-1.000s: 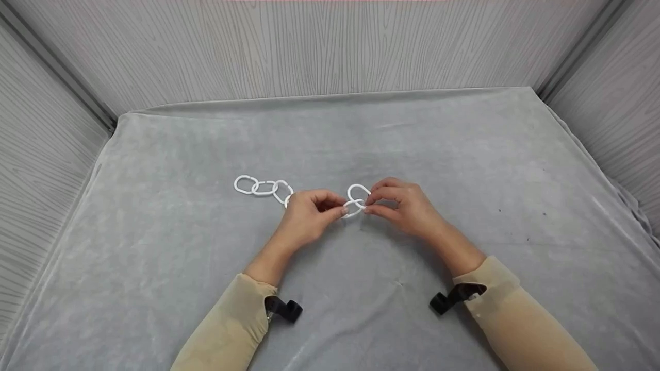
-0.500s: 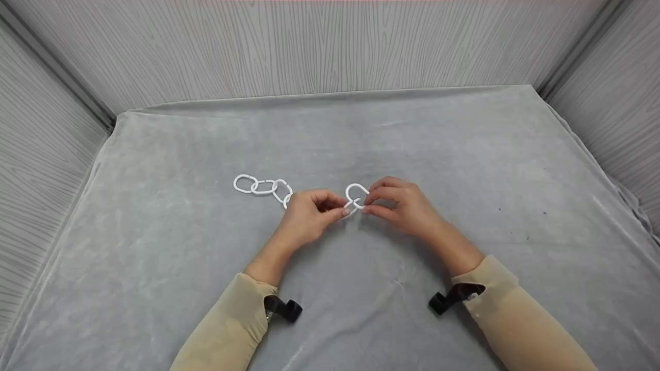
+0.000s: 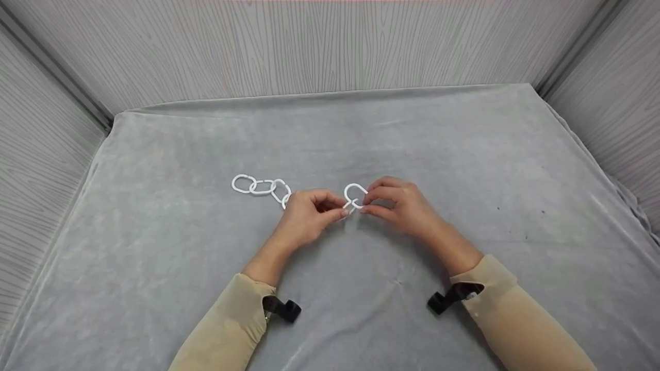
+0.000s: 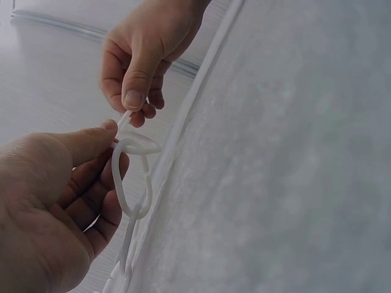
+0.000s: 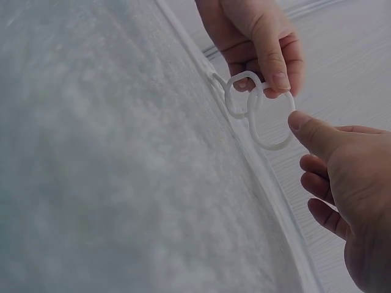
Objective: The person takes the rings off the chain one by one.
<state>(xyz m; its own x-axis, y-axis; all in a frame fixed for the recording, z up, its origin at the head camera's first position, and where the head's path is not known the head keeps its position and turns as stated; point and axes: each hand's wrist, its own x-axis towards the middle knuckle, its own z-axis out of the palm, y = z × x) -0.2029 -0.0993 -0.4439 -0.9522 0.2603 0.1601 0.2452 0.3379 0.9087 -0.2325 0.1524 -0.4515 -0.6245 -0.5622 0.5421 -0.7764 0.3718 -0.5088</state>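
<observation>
A chain of white plastic links lies on the grey cloth in the head view and runs behind the left hand. My left hand pinches a link between thumb and fingers near the table's middle. Opposite it, my right hand holds the rounded link by its right side. These two links overlap between the fingertips. In the left wrist view, one link hangs beside the left fingers with another below it. The right wrist view shows the right thumb against the side of a large link.
Grey cloth covers the table, with small dark specks on its right side. Pale wood-grain panels stand behind and at both sides. A black wrist camera sits on the left sleeve, and another on the right.
The link at the left fingertips has turned and looks narrower. My right hand and its link have shifted slightly left, closer to the left hand.
</observation>
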